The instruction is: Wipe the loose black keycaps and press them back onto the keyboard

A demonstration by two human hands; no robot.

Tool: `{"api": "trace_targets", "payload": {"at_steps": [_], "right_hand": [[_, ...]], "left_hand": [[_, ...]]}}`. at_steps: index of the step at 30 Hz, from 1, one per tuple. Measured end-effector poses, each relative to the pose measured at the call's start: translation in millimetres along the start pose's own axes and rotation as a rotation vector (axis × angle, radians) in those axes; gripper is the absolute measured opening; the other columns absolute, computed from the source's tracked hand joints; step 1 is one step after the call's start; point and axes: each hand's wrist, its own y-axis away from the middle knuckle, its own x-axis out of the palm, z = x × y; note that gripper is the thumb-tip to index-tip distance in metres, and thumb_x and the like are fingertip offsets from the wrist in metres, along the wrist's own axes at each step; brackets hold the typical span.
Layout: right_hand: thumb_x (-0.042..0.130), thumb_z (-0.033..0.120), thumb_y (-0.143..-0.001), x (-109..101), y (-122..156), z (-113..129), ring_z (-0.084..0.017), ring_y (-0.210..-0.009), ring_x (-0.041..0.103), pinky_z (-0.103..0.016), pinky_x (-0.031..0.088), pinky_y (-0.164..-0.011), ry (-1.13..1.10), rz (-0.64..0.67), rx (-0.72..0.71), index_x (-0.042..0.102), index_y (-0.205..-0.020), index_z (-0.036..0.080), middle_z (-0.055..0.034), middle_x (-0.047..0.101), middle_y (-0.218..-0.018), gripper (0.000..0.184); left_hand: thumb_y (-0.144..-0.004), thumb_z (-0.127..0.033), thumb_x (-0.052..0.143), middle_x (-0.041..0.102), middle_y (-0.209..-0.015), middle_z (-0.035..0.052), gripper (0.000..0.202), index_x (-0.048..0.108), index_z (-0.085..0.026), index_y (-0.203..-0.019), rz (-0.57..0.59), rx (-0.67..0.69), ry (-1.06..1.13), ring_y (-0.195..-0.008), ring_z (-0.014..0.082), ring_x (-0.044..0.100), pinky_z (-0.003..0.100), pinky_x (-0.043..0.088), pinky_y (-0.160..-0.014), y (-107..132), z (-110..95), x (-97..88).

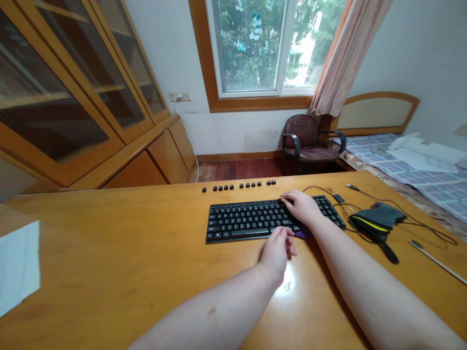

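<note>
A black keyboard [241, 221] lies flat on the wooden desk. My right hand [301, 206] rests across its right part, fingers closed at the far edge, covering several keys there. At the near edge, my left hand [276, 250] has its fingers curled together; whatever they may hold is hidden. Something purple [302, 232] shows beneath my right wrist, partly covered. Beyond the keyboard, several loose black keycaps [226, 187] sit in a spaced row near the desk's far edge.
To the right lie a dark grey cloth item with a yellow stripe [379, 218], a black cable [430, 224] and a white-handled brush [438, 262]. White paper [18, 267] is at the desk's left. An office chair [304, 138] and a bed [412, 155] stand beyond the desk.
</note>
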Motion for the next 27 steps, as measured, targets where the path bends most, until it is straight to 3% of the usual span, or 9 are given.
{"api": "trace_targets", "payload": {"at_steps": [3, 5, 9, 15, 22, 27], "right_hand": [[0.047, 0.030, -0.084, -8.0, -6.5, -3.2, -0.020, -0.095, 0.060, -0.030, 0.045, -0.085, 0.012, -0.118, 0.095, 0.066, -0.097, 0.019, -0.0054, 0.067, -0.100, 0.026], [0.047, 0.032, -0.084, -10.6, -18.5, -6.6, -0.022, -0.096, 0.060, -0.032, 0.044, -0.086, 0.058, -0.116, 0.179, 0.065, -0.100, 0.019, -0.0069, 0.067, -0.101, 0.028], [0.045, 0.031, -0.085, -3.4, -54.7, -12.0, -0.023, -0.104, 0.055, -0.033, 0.041, -0.089, 0.158, 0.069, 0.216, 0.060, -0.111, 0.020, -0.0085, 0.060, -0.115, 0.032], [0.054, 0.027, -0.080, 19.4, -94.8, -11.7, -0.022, -0.102, 0.056, -0.028, 0.041, -0.085, 0.177, 0.210, 0.195, 0.058, -0.117, 0.022, -0.0095, 0.058, -0.117, 0.037], [0.053, 0.030, -0.080, 24.6, -92.4, -9.5, -0.023, -0.092, 0.060, -0.029, 0.043, -0.076, 0.206, 0.273, 0.253, 0.067, -0.098, 0.021, -0.0104, 0.064, -0.101, 0.024], [0.051, 0.032, -0.081, -2.9, -66.2, 8.2, -0.022, -0.092, 0.059, -0.030, 0.042, -0.078, 0.210, 0.192, 0.270, 0.066, -0.095, 0.019, -0.0105, 0.061, -0.106, 0.023]], "left_hand": [[-0.076, -0.039, 0.049, 0.043, -0.059, -0.0047, 0.023, 0.050, -0.016, -0.075, -0.007, -0.011, 0.015, -0.042, 0.0054, 0.038, 0.021, 0.027, -0.046, 0.2, -0.9, 0.4], [-0.076, -0.038, 0.048, 0.043, -0.059, -0.0047, 0.022, 0.049, -0.016, -0.075, -0.008, -0.013, 0.021, -0.042, 0.0053, 0.038, 0.022, 0.026, -0.046, 0.2, -1.3, 0.3], [-0.076, -0.037, 0.048, 0.042, -0.058, -0.0048, 0.021, 0.049, -0.016, -0.075, -0.005, -0.031, 0.016, -0.042, 0.0054, 0.039, 0.022, 0.022, -0.044, 0.4, -1.7, -0.4], [-0.076, -0.036, 0.046, 0.042, -0.058, -0.0046, 0.019, 0.047, -0.017, -0.075, -0.009, -0.036, -0.009, -0.042, 0.0060, 0.039, 0.022, 0.021, -0.044, 2.5, -2.6, 0.7], [-0.073, -0.044, 0.049, 0.041, -0.058, -0.0049, 0.027, 0.047, -0.017, -0.075, -0.011, -0.039, 0.000, -0.041, 0.0055, 0.038, 0.022, 0.020, -0.042, 1.1, -2.7, 1.8], [-0.074, -0.043, 0.049, 0.041, -0.057, -0.0050, 0.026, 0.047, -0.017, -0.075, -0.020, -0.038, 0.004, -0.042, 0.0057, 0.038, 0.021, 0.022, -0.043, 2.1, -3.4, 2.8]]}}
